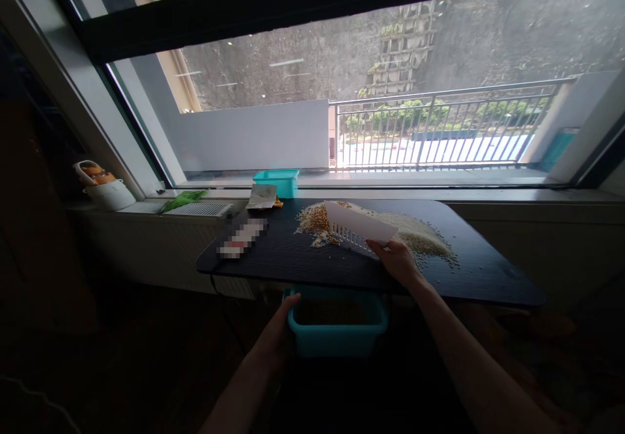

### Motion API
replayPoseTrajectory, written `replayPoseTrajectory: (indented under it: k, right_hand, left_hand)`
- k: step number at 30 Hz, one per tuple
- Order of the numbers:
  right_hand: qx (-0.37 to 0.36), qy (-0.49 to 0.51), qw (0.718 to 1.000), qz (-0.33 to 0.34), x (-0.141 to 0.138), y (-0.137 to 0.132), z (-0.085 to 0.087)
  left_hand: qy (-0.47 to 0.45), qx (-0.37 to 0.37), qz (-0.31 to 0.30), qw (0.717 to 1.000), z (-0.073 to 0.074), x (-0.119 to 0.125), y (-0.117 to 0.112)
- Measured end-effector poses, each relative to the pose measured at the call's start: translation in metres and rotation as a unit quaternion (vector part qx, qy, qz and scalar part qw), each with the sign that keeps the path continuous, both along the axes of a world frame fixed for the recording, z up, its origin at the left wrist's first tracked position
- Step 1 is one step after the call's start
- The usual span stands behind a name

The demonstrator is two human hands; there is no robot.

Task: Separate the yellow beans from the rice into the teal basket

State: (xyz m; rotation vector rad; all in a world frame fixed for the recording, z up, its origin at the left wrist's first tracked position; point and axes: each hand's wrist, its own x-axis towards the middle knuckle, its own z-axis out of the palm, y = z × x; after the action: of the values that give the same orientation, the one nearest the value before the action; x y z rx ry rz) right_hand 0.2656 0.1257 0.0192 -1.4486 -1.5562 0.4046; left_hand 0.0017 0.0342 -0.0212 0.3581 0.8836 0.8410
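Observation:
My right hand (398, 261) is closed on one end of a white slotted scraper (360, 222), a flat piece with a row of openings along its lower edge. The scraper stands tilted on the dark table among loose grains. Orange-yellow kernels that look like corn (315, 219) lie to its left, and a heap of pale grains like rice (424, 233) spreads to its right. Below the table's near edge, my left hand (286, 320) grips the left rim of a teal plastic bin (336, 339). The bin's inside is too dark to make out.
The dark table (288, 261) stands against the window sill. A second teal bin (278, 182) sits at its back, behind a pale packet (262, 196). A blurred flat item (243, 239) lies at left. Beyond are a radiator (161, 245), green cloth (184, 200) and white basket (110, 193).

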Motion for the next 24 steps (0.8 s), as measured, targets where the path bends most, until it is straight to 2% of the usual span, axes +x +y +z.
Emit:
replayPoseTrajectory:
  k: [6, 10, 15, 24]
  right_hand:
    - [-0.014, 0.077, 0.995, -0.06, 0.001, -0.022, 0.002]
    - [0.0, 0.106, 0.989, -0.1, 0.002, -0.025, 0.0]
    - [0.009, 0.143, 0.984, -0.111, 0.002, -0.024, 0.001]
    - [0.007, 0.126, 0.986, -0.109, 0.0, -0.029, 0.005]
  left_hand:
    - [0.02, -0.007, 0.001, 1.0, 0.003, 0.001, -0.004]
    - [0.029, -0.01, -0.002, 1.0, 0.004, 0.002, -0.005]
    - [0.028, -0.01, -0.004, 1.0, 0.006, 0.002, -0.007]
    - [0.02, -0.004, -0.01, 1.0, 0.01, 0.002, -0.011]
